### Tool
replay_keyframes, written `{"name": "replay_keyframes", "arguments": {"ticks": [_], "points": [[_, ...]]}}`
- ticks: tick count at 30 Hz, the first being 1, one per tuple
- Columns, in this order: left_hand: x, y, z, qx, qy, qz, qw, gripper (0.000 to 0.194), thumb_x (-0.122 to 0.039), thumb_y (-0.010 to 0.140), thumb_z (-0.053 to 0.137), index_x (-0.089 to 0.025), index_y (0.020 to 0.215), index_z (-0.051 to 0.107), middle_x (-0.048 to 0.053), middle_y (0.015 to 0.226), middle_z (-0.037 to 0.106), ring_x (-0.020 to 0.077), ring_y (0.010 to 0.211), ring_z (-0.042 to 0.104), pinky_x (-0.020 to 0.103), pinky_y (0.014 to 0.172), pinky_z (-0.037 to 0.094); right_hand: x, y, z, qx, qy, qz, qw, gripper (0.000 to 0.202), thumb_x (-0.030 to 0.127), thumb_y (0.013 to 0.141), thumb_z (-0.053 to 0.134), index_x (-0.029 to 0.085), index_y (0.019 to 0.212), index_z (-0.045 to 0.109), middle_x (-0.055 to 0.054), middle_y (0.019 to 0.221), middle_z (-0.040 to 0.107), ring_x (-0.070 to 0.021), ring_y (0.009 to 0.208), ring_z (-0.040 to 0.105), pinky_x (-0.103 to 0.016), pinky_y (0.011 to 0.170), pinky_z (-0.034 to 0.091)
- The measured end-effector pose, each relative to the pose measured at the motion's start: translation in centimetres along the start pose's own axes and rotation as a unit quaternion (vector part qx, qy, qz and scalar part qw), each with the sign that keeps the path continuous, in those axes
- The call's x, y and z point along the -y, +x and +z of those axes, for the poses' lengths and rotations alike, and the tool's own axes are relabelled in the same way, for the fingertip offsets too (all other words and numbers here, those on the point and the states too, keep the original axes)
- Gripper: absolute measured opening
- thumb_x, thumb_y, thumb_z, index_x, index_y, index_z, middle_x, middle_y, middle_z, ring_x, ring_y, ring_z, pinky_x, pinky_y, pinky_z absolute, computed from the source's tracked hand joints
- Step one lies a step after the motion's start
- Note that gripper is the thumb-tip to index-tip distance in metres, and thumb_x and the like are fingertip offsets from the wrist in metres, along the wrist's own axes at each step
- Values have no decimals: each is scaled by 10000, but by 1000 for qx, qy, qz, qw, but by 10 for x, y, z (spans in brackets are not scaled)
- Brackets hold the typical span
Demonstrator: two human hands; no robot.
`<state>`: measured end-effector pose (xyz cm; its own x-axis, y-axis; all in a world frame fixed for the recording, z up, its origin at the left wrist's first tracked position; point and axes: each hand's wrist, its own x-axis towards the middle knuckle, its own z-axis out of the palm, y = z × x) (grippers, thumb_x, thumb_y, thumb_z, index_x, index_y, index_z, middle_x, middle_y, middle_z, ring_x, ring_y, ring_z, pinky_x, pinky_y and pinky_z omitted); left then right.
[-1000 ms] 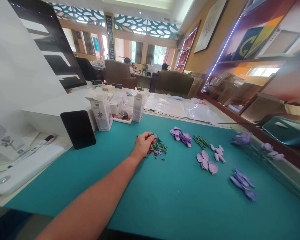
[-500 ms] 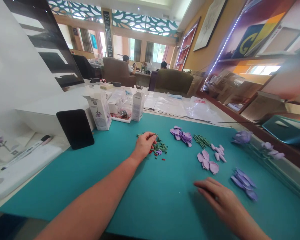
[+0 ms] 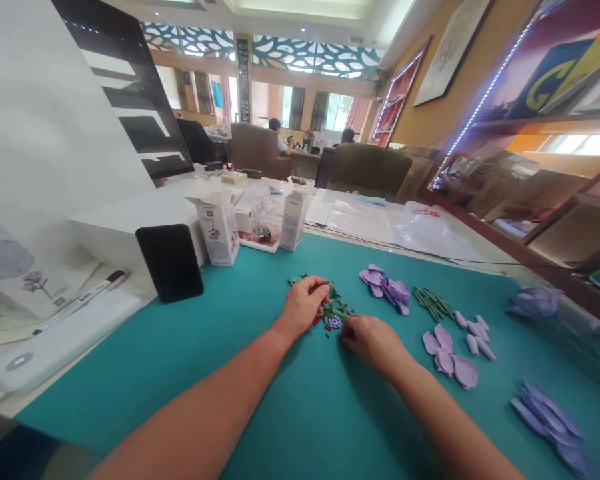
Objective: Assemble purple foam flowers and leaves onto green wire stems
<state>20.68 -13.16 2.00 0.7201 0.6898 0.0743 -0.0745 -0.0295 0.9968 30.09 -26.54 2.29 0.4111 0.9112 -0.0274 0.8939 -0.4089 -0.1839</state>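
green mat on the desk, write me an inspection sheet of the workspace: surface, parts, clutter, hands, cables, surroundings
Surface: green mat, bare in front of the parts.
Job's things: mixed green parts with red bits and a purple ring; to the right, purple petals, green sticks, pale petals, bud-shaped pieces and blue-violet petals.
Clutter: upright black panel, two cartons, filled tray.
Hands: left hand over the mixed parts; right hand at their near right edge; grip unclear on both.
Cables: thin dark line behind the mat, probably a cable.
Surroundings: two people beyond the desk, chairs, shelving at right.
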Motion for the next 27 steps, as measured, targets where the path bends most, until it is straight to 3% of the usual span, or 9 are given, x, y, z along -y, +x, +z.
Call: {"name": "replay_keyframes", "arguments": {"ticks": [6, 9, 11, 14, 17, 20, 27], "points": [[-4, -5, 3, 30, -2, -16, 999, 174, -280, 769, 564, -145, 866, 614, -13, 654, 608, 65, 459, 480, 176, 438, 383, -3, -1, 6, -30, 24, 3, 999, 156, 88, 709, 498, 196, 669, 603, -34, 718, 649, -154, 643, 551, -249, 538, 274], [-9, -10, 5, 61, 17, -23, 998, 186, -280, 768, 563, -143, 877, 625, 0, 677, 623, 62, 444, 470, 175, 422, 377, -12, -3, 2, -62, 137, 7, 989, 114, 132, 711, 506, 202, 672, 586, 1, 661, 625, -134, 610, 535, -233, 554, 336], [-11, -14, 7, 85, 47, -19, 995, 194, -293, 771, 560, -146, 873, 636, 5, 677, 634, 59, 421, 443, 177, 409, 368, -17, -3, -2, -98, 286, 20, 953, 81, 205, 720, 519, 202, 724, 600, 10, 643, 611, -130, 584, 525, -235, 549, 373], [-12, -19, 10, 108, 90, -3, 990, 201, -303, 773, 554, -160, 875, 652, 9, 691, 648, 71, 435, 459, 188, 428, 389, -20, -3, -8, -131, 479, 38, 867, 216, 337, 722, 569, 184, 852, 648, 1, 661, 623, -140, 596, 547, -261, 569, 427], [-10, -21, 11, 125, 113, 6, 986, 190, -299, 767, 560, -170, 869, 656, 6, 700, 643, 96, 491, 520, 210, 500, 440, -21, -2, -11, -137, 586, 51, 797, 288, 418, 668, 665, 177, 824, 680, -6, 646, 644, -146, 607, 582, -287, 611, 469], [-9, -21, 12, 135, 122, 6, 983, 186, -306, 762, 564, -172, 855, 653, 8, 700, 641, 109, 513, 540, 222, 533, 451, -21, 0, -9, -147, 634, 60, 757, 323, 457, 621, 728, 174, 769, 684, -22, 659, 666, -146, 600, 596, -287, 598, 478], [-15, -25, 14, 144, 130, 3, 981, 196, -289, 757, 547, -169, 855, 667, 16, 715, 647, 117, 547, 536, 214, 531, 440, -17, 0, -4, -155, 614, 40, 773, 258, 420, 678, 709, 168, 725, 678, 5, 572, 603, -118, 559, 526, -241, 536, 429]]}}
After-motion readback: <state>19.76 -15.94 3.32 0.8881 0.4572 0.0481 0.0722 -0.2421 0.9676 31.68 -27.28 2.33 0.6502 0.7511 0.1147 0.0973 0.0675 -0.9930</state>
